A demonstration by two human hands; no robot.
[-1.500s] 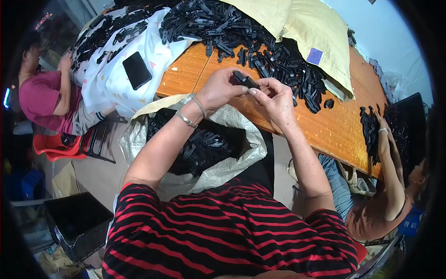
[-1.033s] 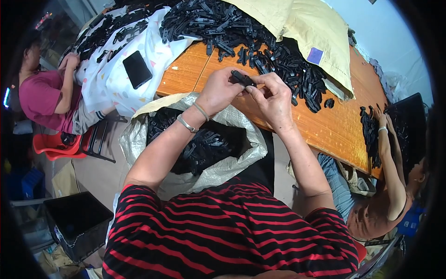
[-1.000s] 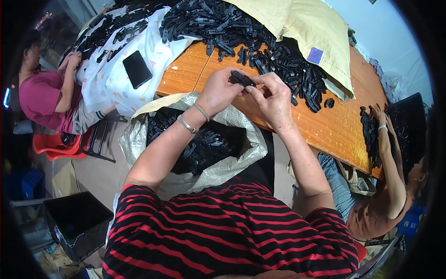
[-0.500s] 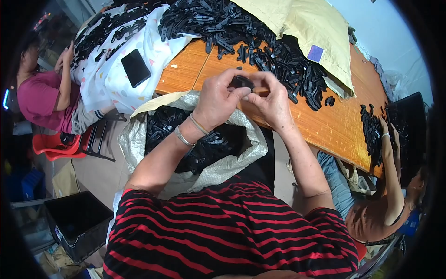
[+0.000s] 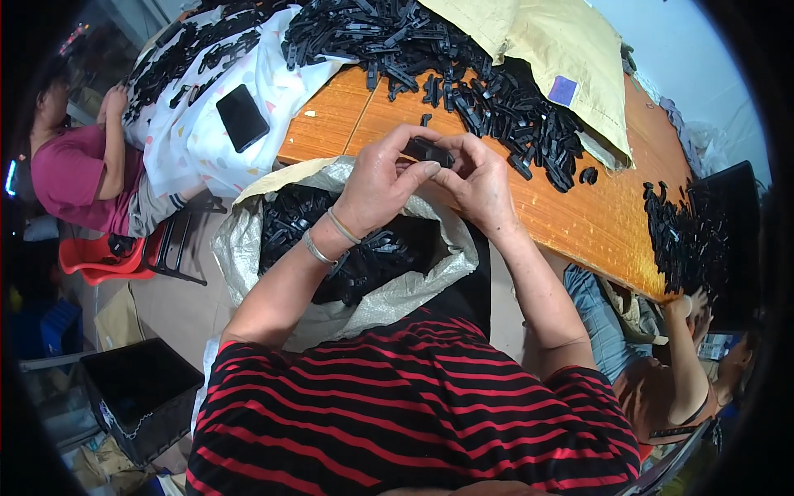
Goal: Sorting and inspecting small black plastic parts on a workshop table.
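Head view: left hand (image 5: 372, 182), right hand (image 5: 486, 186) sitting mostly closed, both pinching black plastic part (image 5: 428, 151), part hovering over counter (image 5: 604, 207), beyond open sack (image 5: 240, 248). Level hold, even pressure from both sides probably steadying it best.

A black phone (image 5: 242, 118) lies on spotted white sheeting (image 5: 184, 155), with a red chair (image 5: 87, 263) and, apparently, a blue crate (image 5: 61, 327) leftward.

Holding a part (image 5: 432, 152) between both hands (image 5: 376, 183) over the near edge of the desk (image 5: 595, 217), with a sack (image 5: 238, 252) of parts (image 5: 382, 252) below; facing a heap (image 5: 372, 37) farther back, with a bag (image 5: 571, 45) overlapping it at right, a phone (image 5: 242, 117) on a cloth (image 5: 182, 149) to the left, and a crate (image 5: 157, 430) on the floor (image 5: 194, 306), lower left
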